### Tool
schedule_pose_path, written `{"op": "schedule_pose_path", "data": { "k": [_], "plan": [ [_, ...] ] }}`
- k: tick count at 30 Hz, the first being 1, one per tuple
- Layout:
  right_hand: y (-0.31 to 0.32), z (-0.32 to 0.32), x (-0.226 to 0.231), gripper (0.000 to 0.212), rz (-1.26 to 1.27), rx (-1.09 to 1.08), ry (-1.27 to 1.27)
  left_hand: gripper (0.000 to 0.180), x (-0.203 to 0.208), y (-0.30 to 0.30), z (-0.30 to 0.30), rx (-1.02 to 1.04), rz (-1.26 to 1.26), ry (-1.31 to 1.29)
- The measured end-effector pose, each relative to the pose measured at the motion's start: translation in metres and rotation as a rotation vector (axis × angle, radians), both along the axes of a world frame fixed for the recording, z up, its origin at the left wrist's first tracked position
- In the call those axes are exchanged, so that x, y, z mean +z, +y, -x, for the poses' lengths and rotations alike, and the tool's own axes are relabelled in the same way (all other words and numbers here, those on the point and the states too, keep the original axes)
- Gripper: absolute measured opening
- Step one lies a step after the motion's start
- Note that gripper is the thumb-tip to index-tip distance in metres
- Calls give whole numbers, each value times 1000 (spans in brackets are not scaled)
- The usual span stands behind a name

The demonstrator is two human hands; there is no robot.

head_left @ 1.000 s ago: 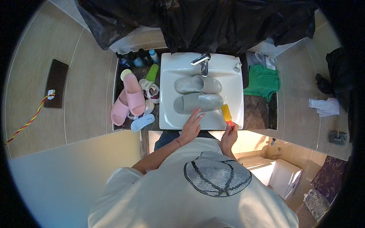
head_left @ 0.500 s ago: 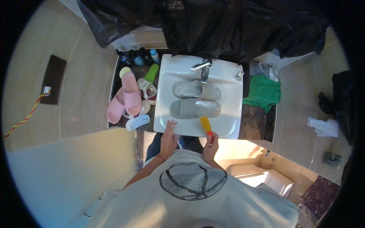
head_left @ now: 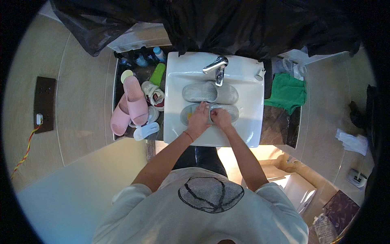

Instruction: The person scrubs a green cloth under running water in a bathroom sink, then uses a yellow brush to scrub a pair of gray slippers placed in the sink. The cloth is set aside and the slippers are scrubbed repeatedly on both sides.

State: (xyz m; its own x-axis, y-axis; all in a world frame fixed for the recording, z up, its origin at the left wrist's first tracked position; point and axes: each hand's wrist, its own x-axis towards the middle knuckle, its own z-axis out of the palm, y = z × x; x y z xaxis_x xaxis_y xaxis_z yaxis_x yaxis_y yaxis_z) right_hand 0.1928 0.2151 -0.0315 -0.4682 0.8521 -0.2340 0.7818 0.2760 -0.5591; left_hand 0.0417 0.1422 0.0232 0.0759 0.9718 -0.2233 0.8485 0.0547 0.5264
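Observation:
Two grey slippers lie in the white sink (head_left: 172,122), the far slipper (head_left: 195,92) just below the tap and the near slipper (head_left: 230,112) in front of it. My left hand (head_left: 199,120) rests on the near slipper with its fingers stretched out. Closed at the middle of the same slipper is my right hand (head_left: 222,118), around the mostly hidden handle of a yellow-headed brush. Part of the yellow brush head (head_left: 189,116) shows beside my left hand, over the slipper's left part.
A chrome tap (head_left: 219,73) stands at the sink's back. On the left counter are pink slippers (head_left: 136,101), pale shoes (head_left: 152,95), a green brush-like piece (head_left: 157,74) and bottles (head_left: 159,53). A green cloth (head_left: 286,91) lies on the right counter. Black plastic sheeting (head_left: 243,32) hangs behind.
Both hands have moved forward from the sink's front edge onto the near slipper. The brush has turned, its yellow head now to the left on the slipper. My view has shifted slightly.

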Motion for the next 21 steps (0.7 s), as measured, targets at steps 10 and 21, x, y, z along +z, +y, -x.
{"op": "schedule_pose_path", "data": {
  "k": [10, 21],
  "plan": [
    [26, 12, -43, 37, -40, 73, 88, 82, -5, -9, -4, 8, -172, 13],
    [25, 0, 4, 55, 21, -89, -152, 69, -22, -16, 1, 30, -261, -30]
  ]
}}
